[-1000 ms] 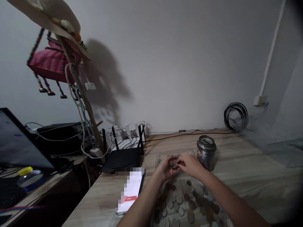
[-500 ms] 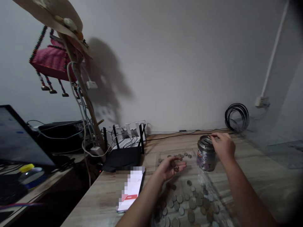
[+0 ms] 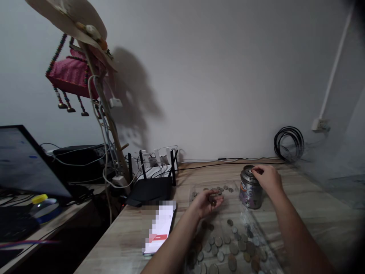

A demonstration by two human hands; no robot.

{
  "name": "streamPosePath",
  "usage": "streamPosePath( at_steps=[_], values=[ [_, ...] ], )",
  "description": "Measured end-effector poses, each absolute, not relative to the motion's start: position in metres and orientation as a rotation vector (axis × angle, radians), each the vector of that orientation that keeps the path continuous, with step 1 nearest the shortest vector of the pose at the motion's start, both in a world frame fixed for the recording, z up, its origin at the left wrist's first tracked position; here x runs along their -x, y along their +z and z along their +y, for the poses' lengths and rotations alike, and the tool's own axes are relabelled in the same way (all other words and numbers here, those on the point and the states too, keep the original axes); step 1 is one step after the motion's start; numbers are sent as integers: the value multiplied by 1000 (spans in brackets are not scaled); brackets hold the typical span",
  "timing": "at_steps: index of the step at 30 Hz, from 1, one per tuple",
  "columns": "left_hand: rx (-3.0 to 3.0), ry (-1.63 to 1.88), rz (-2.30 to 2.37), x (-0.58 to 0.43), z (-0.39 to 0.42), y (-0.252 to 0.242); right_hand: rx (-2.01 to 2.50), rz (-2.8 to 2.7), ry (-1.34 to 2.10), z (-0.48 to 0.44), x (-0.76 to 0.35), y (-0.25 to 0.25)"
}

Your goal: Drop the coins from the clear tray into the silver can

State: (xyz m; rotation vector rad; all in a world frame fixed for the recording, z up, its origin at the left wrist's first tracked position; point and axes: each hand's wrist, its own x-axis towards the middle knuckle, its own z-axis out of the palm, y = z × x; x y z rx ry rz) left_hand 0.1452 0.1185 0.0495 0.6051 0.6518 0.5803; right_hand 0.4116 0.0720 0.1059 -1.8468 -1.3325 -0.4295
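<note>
My left hand is turned palm up over a clear plastic tray, its fingers partly curled around a few coins. On the right stands a round metal coin tin with a printed picture on its side and a slot in the lid. Thumb and fingers of my right hand pinch a pale coin at the top of the tin. Below my hands, many loose coins lie spread in the clear tray. More coins sit at its far end, beyond my left hand.
Left of the tray lies a phone with a lit screen. Behind it are a black router and tangled cables. A laptop screen and a yellow-capped bottle stand at far left. Coiled black cable rests by the wall.
My right hand has lowered its fingertips onto the tin's lid, and a pale coin now shows there. The left hand stays nearly in place. The whole view has shifted slightly.
</note>
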Motion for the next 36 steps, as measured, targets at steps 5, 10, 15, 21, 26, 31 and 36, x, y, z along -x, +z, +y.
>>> streamPosePath(
  at_steps=[5,10,15,21,26,31,36],
  values=[
    [-587,622,636,-145,120,47,1528,-1529,-494,60,-353,106],
    [-602,659,535,-147,122,43,1270,-2280,-17,59,-285,77],
    [-677,532,499,-148,123,41,1311,-2339,70,63,-283,64],
    [-724,454,454,-145,114,48,1410,-2152,16,66,-299,78],
    [-815,455,582,-144,111,51,1530,-1557,-387,63,-354,106],
    [-833,485,664,-146,112,51,1877,-1256,-313,68,-416,110],
    [-778,561,699,-146,112,53,1902,-1319,-190,77,-425,103]
  ],
)
